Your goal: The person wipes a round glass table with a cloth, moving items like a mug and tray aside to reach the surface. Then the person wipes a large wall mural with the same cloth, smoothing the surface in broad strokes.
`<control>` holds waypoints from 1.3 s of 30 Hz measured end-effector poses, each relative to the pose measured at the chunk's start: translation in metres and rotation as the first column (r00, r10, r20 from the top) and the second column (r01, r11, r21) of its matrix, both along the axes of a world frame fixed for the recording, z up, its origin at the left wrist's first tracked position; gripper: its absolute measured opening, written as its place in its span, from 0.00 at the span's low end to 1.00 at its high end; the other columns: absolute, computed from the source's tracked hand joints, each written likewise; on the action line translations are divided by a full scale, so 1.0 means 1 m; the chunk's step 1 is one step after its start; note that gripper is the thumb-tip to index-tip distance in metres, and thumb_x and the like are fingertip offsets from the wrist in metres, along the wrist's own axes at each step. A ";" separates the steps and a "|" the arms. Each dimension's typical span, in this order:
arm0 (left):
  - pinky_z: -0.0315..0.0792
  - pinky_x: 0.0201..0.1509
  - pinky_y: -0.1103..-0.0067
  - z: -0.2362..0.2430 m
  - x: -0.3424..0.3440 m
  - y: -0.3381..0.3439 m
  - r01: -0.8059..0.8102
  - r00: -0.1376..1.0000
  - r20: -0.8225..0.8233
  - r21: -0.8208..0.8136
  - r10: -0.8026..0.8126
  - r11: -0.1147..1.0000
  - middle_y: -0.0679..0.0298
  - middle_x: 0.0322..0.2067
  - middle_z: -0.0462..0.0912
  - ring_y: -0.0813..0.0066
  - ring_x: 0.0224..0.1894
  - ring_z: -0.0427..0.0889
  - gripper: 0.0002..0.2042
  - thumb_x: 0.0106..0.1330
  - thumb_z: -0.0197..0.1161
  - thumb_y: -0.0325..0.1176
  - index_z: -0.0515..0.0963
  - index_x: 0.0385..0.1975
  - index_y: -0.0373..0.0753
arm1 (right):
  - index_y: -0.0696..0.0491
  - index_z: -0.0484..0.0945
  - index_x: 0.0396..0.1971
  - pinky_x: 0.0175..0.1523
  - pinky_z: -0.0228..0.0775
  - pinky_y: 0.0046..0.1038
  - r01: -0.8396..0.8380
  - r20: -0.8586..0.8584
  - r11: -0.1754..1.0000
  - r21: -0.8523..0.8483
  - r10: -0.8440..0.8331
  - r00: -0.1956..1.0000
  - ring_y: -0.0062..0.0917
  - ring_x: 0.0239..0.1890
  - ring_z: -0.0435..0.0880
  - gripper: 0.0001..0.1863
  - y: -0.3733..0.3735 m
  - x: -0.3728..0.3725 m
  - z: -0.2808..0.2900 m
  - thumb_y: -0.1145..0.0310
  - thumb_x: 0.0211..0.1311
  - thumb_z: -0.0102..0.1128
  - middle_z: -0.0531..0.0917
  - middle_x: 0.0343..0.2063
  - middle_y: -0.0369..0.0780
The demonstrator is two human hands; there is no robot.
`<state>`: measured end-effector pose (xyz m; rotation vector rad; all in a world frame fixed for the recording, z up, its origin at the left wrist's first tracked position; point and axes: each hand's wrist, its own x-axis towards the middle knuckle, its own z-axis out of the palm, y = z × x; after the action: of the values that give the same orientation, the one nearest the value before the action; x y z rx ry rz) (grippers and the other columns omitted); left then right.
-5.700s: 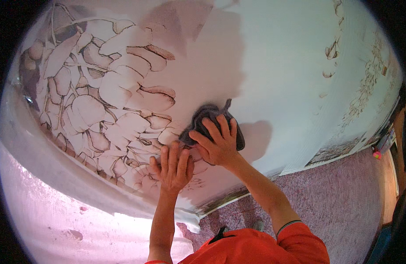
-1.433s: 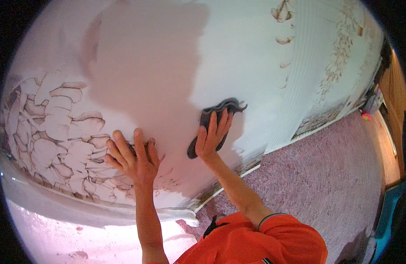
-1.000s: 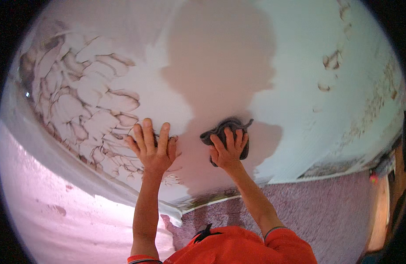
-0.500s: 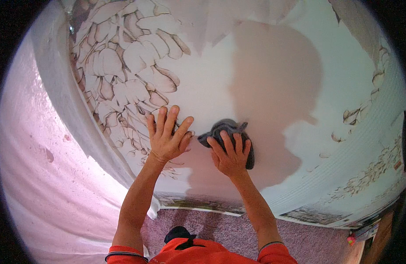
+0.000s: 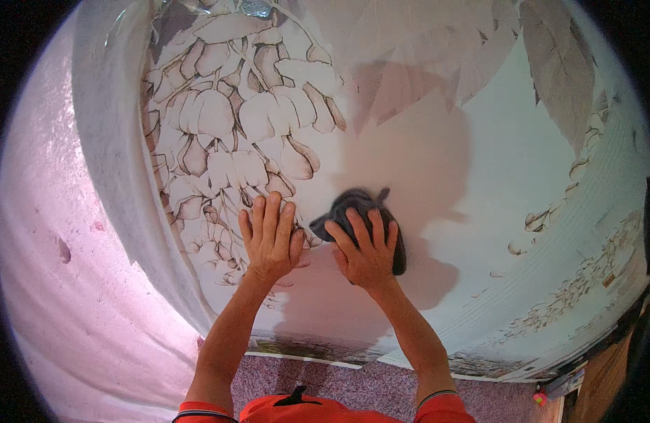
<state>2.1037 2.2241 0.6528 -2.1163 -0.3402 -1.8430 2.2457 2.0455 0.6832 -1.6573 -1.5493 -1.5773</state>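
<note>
dark grey cloth point(image 5: 360, 211) sits just right of frame centre, bunched into a lump and pinned flat against the wallpaper sheet point(image 5: 437, 141). your right hand point(image 5: 366, 252) is on it: palm down, fingers spread wide over the cloth, pressing rather than gripping. most of the cloth shows above and to the right of your fingertips, with a small tail poking up at its top edge. its long axis runs roughly upper left to lower right, along the outer edge of your hand.

your left hand point(image 5: 270, 236) lies just left of the cloth, flat and open on the sheet, fingers close together pointing up-frame, holding nothing. its thumb side is almost touching the cloth's left corner; can't tell if it actually touches. so the right hand owns the cloth and the left is the near neighbour, bracing the paper.

the left hand rests on the lower edge of the brown-outlined petal pattern point(image 5: 247, 120), which fills the upper left. large leaf print point(image 5: 557, 77) at upper right. your shadow falls over the plain area around the cloth. pink textured wall point(image 5: 50, 247) at far left, speckled floor point(image 5: 318, 377) along the bottom, orange sleeves point(image 5: 318, 410) at the lower edge.
</note>
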 end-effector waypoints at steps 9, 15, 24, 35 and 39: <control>0.39 0.81 0.48 -0.008 -0.005 0.009 0.052 0.999 -0.014 -0.015 -0.052 0.999 0.44 0.72 0.69 0.41 0.77 0.60 0.21 0.73 0.55 0.35 0.76 0.62 0.31 | 0.31 0.80 0.64 0.73 0.51 0.59 -0.040 -0.028 0.995 0.087 0.042 0.999 0.41 0.73 0.67 0.24 0.056 -0.039 0.058 0.55 0.69 0.60 0.72 0.71 0.35; 0.38 0.80 0.48 -0.008 -0.001 0.007 0.142 0.990 0.004 -0.003 -0.142 0.990 0.48 0.70 0.72 0.41 0.75 0.64 0.23 0.78 0.53 0.38 0.73 0.68 0.33 | 0.29 0.80 0.63 0.74 0.51 0.59 0.010 -0.063 0.998 0.067 -0.006 0.998 0.41 0.73 0.67 0.23 0.040 -0.033 0.014 0.52 0.69 0.61 0.73 0.71 0.34; 0.39 0.80 0.48 -0.007 -0.004 0.008 0.128 0.991 -0.029 0.005 -0.128 0.992 0.48 0.75 0.64 0.43 0.79 0.56 0.25 0.83 0.46 0.44 0.69 0.71 0.34 | 0.33 0.83 0.59 0.69 0.54 0.61 0.051 -0.099 0.990 0.133 -0.038 0.994 0.47 0.70 0.68 0.23 0.018 -0.015 0.015 0.53 0.63 0.65 0.75 0.68 0.39; 0.38 0.79 0.48 0.001 -0.005 -0.001 0.067 0.997 -0.049 0.040 -0.065 0.997 0.43 0.75 0.64 0.38 0.77 0.58 0.24 0.82 0.48 0.45 0.71 0.71 0.38 | 0.30 0.80 0.62 0.72 0.53 0.62 0.102 -0.113 0.970 0.219 -0.078 0.991 0.43 0.72 0.69 0.25 0.003 0.002 -0.038 0.52 0.64 0.65 0.73 0.70 0.37; 0.39 0.78 0.45 0.019 -0.002 -0.007 0.068 0.992 -0.113 0.073 -0.060 0.995 0.43 0.76 0.62 0.36 0.78 0.57 0.23 0.81 0.50 0.44 0.72 0.71 0.45 | 0.31 0.80 0.63 0.70 0.54 0.64 0.101 -0.238 0.966 0.236 -0.043 0.970 0.47 0.72 0.68 0.26 -0.013 0.007 -0.005 0.52 0.63 0.66 0.72 0.71 0.38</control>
<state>2.1021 2.2169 0.6718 -2.1893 -0.1738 -1.7343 2.2527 2.0330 0.6784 -1.7029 -1.1384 -1.4821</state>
